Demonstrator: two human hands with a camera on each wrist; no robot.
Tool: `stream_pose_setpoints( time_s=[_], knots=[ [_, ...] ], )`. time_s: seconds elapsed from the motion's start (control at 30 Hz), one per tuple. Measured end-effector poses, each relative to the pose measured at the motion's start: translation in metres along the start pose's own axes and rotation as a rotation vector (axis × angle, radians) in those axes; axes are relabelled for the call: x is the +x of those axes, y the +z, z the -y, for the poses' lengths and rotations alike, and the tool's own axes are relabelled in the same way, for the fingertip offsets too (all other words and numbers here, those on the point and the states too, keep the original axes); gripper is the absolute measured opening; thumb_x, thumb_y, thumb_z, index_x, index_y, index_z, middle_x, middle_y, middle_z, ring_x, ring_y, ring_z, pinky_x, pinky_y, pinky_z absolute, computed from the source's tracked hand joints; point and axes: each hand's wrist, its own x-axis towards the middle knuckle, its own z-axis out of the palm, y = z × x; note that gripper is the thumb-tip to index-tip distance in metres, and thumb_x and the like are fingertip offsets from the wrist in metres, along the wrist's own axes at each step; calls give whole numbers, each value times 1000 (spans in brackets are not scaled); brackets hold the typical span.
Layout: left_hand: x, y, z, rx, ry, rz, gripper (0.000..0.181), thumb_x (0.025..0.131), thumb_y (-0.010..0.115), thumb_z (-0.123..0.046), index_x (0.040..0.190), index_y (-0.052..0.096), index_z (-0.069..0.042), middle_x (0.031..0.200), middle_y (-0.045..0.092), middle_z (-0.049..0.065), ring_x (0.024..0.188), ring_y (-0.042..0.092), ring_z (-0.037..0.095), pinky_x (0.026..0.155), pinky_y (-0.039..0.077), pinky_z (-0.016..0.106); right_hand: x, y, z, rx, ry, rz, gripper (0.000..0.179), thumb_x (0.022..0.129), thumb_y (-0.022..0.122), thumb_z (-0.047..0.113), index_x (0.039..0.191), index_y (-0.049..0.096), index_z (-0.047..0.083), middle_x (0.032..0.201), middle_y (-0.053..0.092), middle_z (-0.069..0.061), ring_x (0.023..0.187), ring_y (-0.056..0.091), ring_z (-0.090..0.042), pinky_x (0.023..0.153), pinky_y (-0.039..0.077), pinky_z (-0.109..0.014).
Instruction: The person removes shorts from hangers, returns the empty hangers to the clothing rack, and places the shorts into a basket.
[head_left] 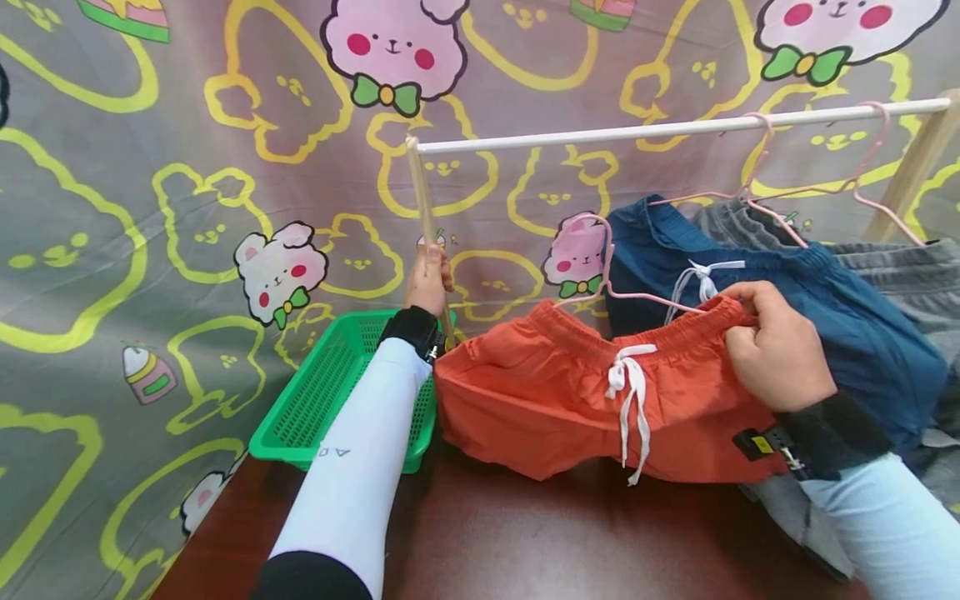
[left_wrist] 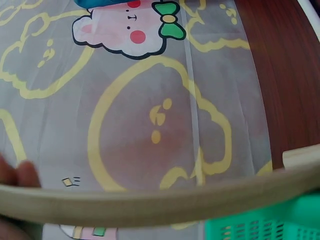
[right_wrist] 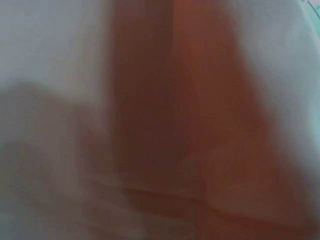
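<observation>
My left hand grips the wooden upright post at the left end of a clothes rack. In the left wrist view the post crosses the bottom, with fingertips at its left. My right hand pinches the waistband corner of orange shorts with a white drawstring. A pink hanger runs inside that waistband, its hook below the white rail. Blurred orange cloth fills much of the right wrist view.
Blue shorts and grey bottoms hang from the rail on pink hangers, behind my right hand. A green basket stands left of the rack on the dark red-brown table. A cartoon-print cloth covers the backdrop.
</observation>
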Motion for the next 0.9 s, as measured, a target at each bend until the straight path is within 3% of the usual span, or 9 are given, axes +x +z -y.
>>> stream_pose_setpoints(
  time_s=[0.1, 0.2, 0.33, 0.5, 0.57, 0.67, 0.8, 0.9],
  knots=[
    [1, -7, -6, 76, 4, 47, 46, 112, 24, -36, 118, 47, 2, 87, 55, 13, 82, 62, 32, 82, 50, 40, 0, 0, 3, 6, -1, 7, 44, 89, 44, 0, 133, 47, 2, 116, 58, -25, 91, 54, -39, 65, 46, -44],
    [3, -16, -14, 162, 8, 119, 48, 112, 23, -35, 123, 48, 5, 100, 63, 21, 99, 65, 39, 90, 50, 45, 0, 0, 6, 12, -4, 6, 44, 88, 43, -1, 132, 48, 2, 115, 58, -25, 92, 54, -39, 67, 45, -45],
    [5, -27, -23, 254, -9, 211, 48, 113, 23, -34, 127, 50, 4, 115, 63, 25, 110, 61, 38, 96, 46, 48, -1, 1, 7, 18, -8, 3, 44, 88, 43, -1, 131, 48, 2, 114, 58, -24, 91, 55, -38, 67, 44, -45],
    [-1, -38, -38, 448, -42, 245, 56, 111, 24, -45, 122, 55, 0, 117, 61, 21, 109, 56, 35, 100, 42, 48, -2, 2, 7, 23, -5, 17, 44, 89, 44, 0, 132, 47, 2, 116, 58, -24, 93, 55, -39, 72, 47, -50],
    [-6, -41, -45, 522, -34, 245, 57, 110, 26, -48, 121, 57, -2, 114, 60, 19, 106, 56, 36, 99, 42, 49, -2, 2, 7, 21, -3, 23, 44, 89, 44, 0, 133, 47, 2, 117, 58, -25, 94, 55, -40, 73, 47, -52],
    [-16, -43, -55, 552, -2, 271, 54, 110, 29, -49, 134, 53, -7, 119, 60, 19, 109, 57, 35, 97, 43, 50, -2, 2, 7, 16, -3, 27, 45, 89, 45, 0, 134, 47, 2, 117, 58, -25, 94, 54, -40, 72, 48, -52],
    [-36, -45, -67, 602, 31, 313, 66, 108, 29, -53, 159, 29, -10, 141, 52, 19, 126, 53, 35, 105, 41, 51, -2, 3, 8, 21, -17, 29, 45, 89, 46, 0, 134, 48, 2, 117, 58, -25, 93, 54, -40, 71, 47, -51],
    [-53, -42, -72, 653, 57, 340, 72, 108, 27, -55, 162, 17, -9, 157, 38, 18, 141, 41, 35, 113, 34, 51, -2, 4, 9, 25, -26, 30, 45, 89, 45, 0, 134, 48, 1, 116, 58, -25, 93, 54, -39, 71, 47, -50]
  ],
)
